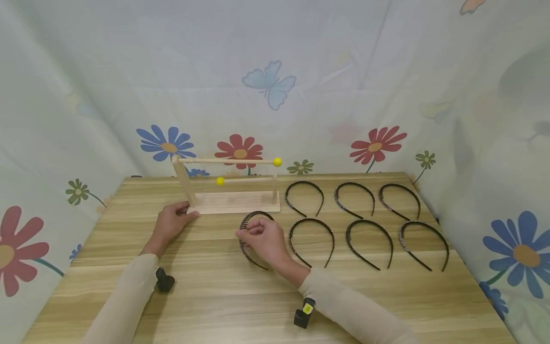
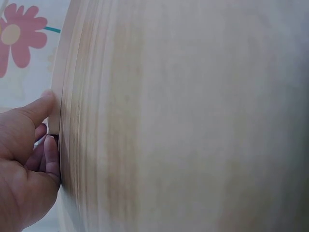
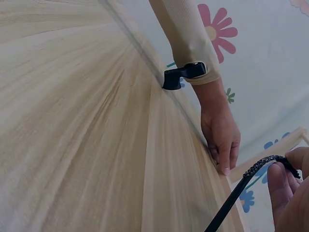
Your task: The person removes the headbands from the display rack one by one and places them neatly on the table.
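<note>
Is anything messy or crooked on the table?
Not really. Six black headbands lie in two tidy rows. Only the seventh headband is out of line, pinched by the right hand. The wooden rack stands upright.

Six black headbands lie flat on my wooden table (image 1: pixel 215 306), in two rows of three to the right. The far row: one (image 1: pixel 304 197), a second (image 1: pixel 354 198), a third (image 1: pixel 399 200). The near row: one (image 1: pixel 311 241), the next (image 1: pixel 370 242), the last (image 1: pixel 424 243). A flowered cloth (image 1: pixel 275 86) hangs behind and beside the table.
</note>
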A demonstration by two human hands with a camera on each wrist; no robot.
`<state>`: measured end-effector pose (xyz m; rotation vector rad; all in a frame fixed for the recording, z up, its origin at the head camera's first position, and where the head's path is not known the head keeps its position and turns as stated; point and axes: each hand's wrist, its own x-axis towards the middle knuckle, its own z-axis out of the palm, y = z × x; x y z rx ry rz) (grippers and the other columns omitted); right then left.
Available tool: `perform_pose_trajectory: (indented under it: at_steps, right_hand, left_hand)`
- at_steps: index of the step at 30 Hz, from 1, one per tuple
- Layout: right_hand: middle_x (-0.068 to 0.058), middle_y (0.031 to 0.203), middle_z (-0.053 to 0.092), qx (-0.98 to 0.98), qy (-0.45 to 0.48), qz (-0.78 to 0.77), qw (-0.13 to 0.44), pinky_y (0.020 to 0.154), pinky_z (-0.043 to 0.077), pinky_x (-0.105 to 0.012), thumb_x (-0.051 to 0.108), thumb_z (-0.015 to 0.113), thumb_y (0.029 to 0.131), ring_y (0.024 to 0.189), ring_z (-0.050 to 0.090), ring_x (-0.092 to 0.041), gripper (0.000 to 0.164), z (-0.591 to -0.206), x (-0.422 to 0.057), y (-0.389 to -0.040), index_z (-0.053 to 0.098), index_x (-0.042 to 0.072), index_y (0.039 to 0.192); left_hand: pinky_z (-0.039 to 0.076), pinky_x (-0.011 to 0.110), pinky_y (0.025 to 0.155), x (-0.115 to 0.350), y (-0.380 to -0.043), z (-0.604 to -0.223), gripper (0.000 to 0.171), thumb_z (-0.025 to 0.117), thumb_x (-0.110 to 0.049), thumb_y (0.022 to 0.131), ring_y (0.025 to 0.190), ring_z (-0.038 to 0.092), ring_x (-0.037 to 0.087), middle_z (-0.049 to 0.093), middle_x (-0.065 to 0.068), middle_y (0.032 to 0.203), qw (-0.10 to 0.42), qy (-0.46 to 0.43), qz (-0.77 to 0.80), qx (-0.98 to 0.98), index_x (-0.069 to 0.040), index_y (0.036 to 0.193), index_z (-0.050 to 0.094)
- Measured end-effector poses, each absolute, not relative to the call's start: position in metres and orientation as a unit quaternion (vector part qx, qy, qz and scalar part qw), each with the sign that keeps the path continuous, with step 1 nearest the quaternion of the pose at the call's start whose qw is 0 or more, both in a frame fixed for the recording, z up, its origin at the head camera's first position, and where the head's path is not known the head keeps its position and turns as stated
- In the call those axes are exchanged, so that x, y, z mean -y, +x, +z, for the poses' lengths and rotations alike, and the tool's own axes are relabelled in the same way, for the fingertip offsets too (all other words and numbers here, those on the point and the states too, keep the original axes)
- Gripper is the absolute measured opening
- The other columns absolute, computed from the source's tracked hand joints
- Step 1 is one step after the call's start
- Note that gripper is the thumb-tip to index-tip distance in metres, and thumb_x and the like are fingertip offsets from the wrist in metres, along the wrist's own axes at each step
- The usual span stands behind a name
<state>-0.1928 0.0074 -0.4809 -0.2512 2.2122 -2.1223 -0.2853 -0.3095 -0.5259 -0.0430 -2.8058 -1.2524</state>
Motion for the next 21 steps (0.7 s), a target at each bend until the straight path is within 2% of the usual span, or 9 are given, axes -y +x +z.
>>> perform_pose_trajectory:
  at_steps: [5,16,21]
  right_hand:
    - [-0.010,0.080,0.075,-0.708,-0.067,-0.701,0.043,0.060,0.063,-0.035,0.016,0.086,0.084,0.060,0.072,-0.019,0.029,-0.486,-0.004,-0.196,0.068,-0.002,0.096]
    - [-0.007,0.084,0.076,-0.710,-0.033,-0.700,0.071,0.065,0.063,-0.036,0.016,0.085,0.085,0.064,0.074,-0.020,0.028,-0.494,-0.001,-0.204,0.069,0.000,0.101]
    - [-0.007,0.083,0.076,-0.709,-0.011,-0.700,0.083,0.064,0.063,-0.031,0.012,0.086,0.084,0.064,0.074,-0.017,0.027,-0.497,0.001,-0.206,0.069,0.000,0.101]
  left_hand:
    - [0.055,0.053,0.094,0.310,-0.285,-0.527,0.061,0.073,-0.032,0.097,0.113,0.068,0.040,0.066,0.027,0.128,0.037,-0.013,-0.402,0.915,0.005,0.142,0.056]
    - [0.056,0.052,0.093,0.309,-0.285,-0.525,0.060,0.073,-0.030,0.097,0.113,0.068,0.040,0.066,0.027,0.130,0.036,-0.010,-0.404,0.914,0.005,0.142,0.056]
    - [0.055,0.052,0.094,0.309,-0.286,-0.526,0.061,0.073,-0.031,0.097,0.113,0.068,0.039,0.066,0.026,0.130,0.036,-0.012,-0.404,0.914,0.005,0.143,0.056]
